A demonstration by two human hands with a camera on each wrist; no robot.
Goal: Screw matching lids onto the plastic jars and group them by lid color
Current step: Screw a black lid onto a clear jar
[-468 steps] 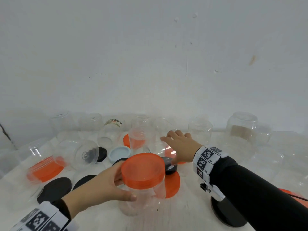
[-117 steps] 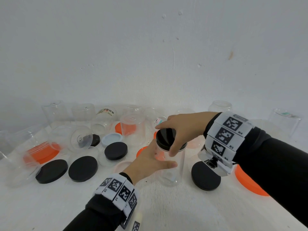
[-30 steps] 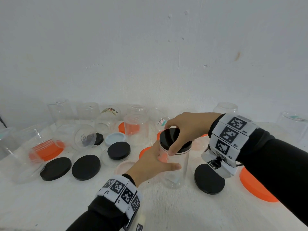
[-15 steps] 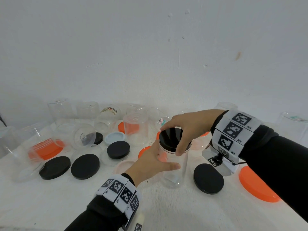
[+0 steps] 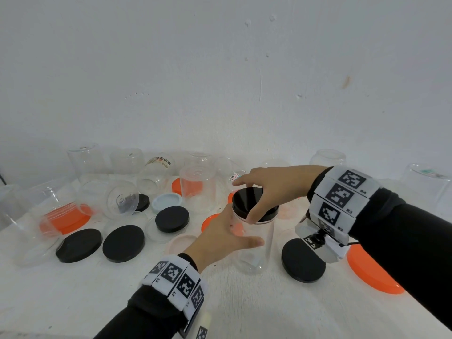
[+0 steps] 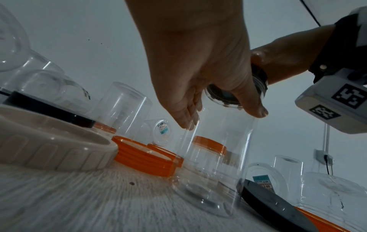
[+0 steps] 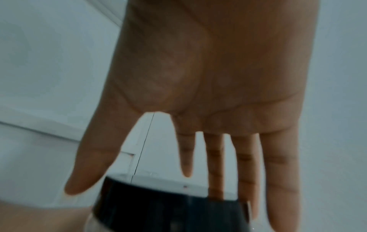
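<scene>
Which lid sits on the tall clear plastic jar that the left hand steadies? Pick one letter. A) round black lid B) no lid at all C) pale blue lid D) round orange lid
A: a round black lid caps the tall clear plastic jar, which the left hand grips at its side while the right hand reaches over the lid.

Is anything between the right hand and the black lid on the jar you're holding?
Nothing visible. The right hand is spread directly over the black lid, fingers straight, thumb down at the lid's near edge. The left hand grips the clear jar lower down, clear of the lid.
</scene>
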